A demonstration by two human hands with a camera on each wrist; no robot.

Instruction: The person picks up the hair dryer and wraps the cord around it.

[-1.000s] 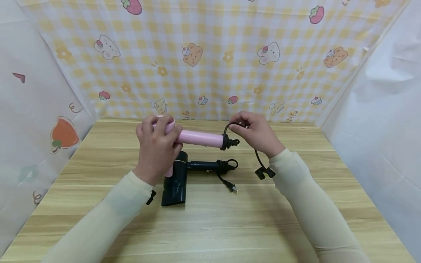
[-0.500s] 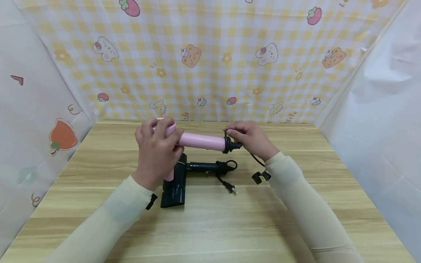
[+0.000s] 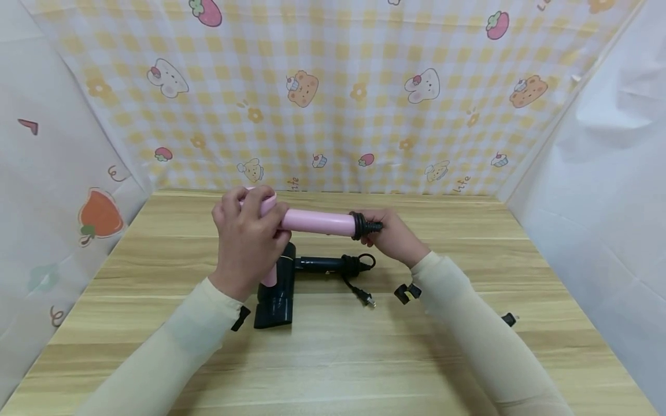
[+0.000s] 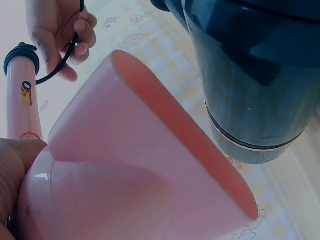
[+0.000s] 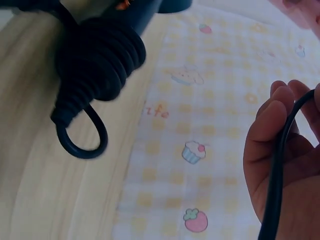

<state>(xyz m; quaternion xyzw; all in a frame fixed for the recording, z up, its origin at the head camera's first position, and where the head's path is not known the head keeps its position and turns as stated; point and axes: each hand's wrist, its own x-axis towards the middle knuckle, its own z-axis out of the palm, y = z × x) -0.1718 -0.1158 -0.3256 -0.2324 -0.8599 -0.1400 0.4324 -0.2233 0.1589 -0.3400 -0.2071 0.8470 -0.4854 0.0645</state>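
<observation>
My left hand (image 3: 241,237) grips a pink hair dryer (image 3: 319,222) by its head, off the table, with the handle pointing right. Several turns of black power cord (image 3: 359,226) wrap the handle's end. My right hand (image 3: 400,237) is at that end, its fingers partly hidden behind the wraps. In the right wrist view, its curled fingers hold a loose stretch of the cord (image 5: 278,170). The dryer's wide nozzle (image 4: 120,130) fills the left wrist view. A black hair dryer (image 3: 276,300) lies below on the table, its own cord (image 3: 351,264) wound round its handle.
The black dryer's plug (image 3: 364,296) lies on the wooden table (image 3: 333,370). Another plug (image 3: 509,319) shows beyond my right sleeve. A checked, patterned cloth (image 3: 333,115) hangs behind the table, and white sheets (image 3: 598,173) stand at both sides.
My right hand has come down and slightly left, carrying the cord from above the handle's end to behind it. A plug has appeared beside the right sleeve. The left hand stays nearly still.
</observation>
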